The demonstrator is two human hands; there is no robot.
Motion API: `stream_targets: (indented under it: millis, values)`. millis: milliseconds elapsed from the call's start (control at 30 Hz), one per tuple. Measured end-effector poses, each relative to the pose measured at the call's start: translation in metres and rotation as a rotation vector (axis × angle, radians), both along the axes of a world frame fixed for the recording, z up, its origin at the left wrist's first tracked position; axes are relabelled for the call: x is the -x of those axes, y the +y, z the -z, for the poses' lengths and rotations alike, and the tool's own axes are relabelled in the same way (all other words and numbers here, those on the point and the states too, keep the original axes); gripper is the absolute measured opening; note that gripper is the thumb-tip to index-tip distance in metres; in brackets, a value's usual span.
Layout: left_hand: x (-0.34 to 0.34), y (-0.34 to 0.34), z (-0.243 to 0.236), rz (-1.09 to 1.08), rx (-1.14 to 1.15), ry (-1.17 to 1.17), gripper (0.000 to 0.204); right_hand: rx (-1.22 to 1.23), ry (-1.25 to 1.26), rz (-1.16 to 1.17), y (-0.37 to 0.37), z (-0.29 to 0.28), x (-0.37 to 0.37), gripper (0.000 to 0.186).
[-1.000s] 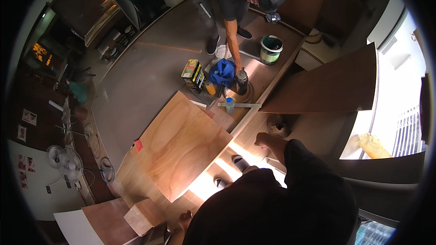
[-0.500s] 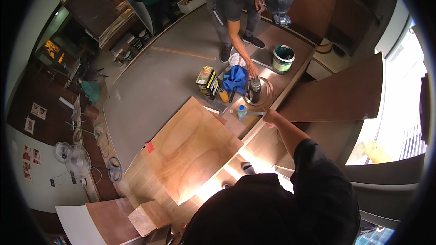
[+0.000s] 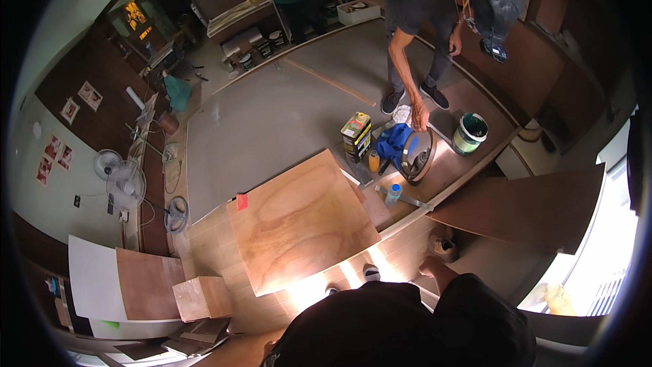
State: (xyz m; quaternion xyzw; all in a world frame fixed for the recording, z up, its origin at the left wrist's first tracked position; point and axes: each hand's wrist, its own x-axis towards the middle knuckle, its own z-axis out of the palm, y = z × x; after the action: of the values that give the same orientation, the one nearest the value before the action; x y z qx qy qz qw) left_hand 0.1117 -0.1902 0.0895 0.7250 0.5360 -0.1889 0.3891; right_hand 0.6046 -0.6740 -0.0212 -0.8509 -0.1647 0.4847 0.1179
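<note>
My right hand point(image 3: 428, 267) hangs low in front of my body, its fingers seemingly curled, with nothing visible in them. It is apart from a flat metal ruler point(image 3: 412, 201) lying by the board's edge. Of my left hand point(image 3: 269, 348) only a sliver of skin shows beside my dark clothing; its fingers are hidden. Beside the ruler stands a clear bottle with a blue cap point(image 3: 393, 194). Beyond it, a co-worker's hand point(image 3: 420, 118) touches the upper rim of a tilted round object point(image 3: 411, 151) with dark contents. A blue cloth point(image 3: 390, 144) lies against it.
A large wooden panel point(image 3: 302, 221) lies before me. Farther off are a black-and-yellow can point(image 3: 356, 137), an orange bottle point(image 3: 374, 161) and a green bucket point(image 3: 470, 134). A brown curved sheet point(image 3: 530, 205) juts out at right; a wooden block point(image 3: 203, 298) sits lower left. Another person stands behind.
My right hand has drawn back from the ruler's end toward my body. The co-worker's hand has moved from a dark upright bottle to the round object, now tilted. My view has shifted.
</note>
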Motion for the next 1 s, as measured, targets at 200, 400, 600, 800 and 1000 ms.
stream_targets:
  millis: [200,400,600,800,1000]
  values:
    - [0.036,0.0,0.027,0.021,-0.22,0.053,0.032,-0.095,0.165,0.46,0.056,-0.044,-0.058,0.011]
    - [-0.113,-0.05,-0.092,-0.327,0.069,-0.005,0.022,0.126,-0.193,-0.108,0.024,-0.046,-0.07,0.033]
    - [-0.011,-0.024,0.053,-0.287,-0.177,-0.03,0.039,0.034,0.013,0.432,0.063,-0.09,-0.054,0.053]
    - [-0.045,-0.061,-0.007,0.012,-0.121,0.215,0.05,0.147,0.025,0.425,0.02,-0.049,-0.053,0.038]
    - [0.01,-0.052,0.053,0.041,-0.006,-0.015,0.045,0.025,0.127,0.359,0.041,-0.072,-0.05,0.031]
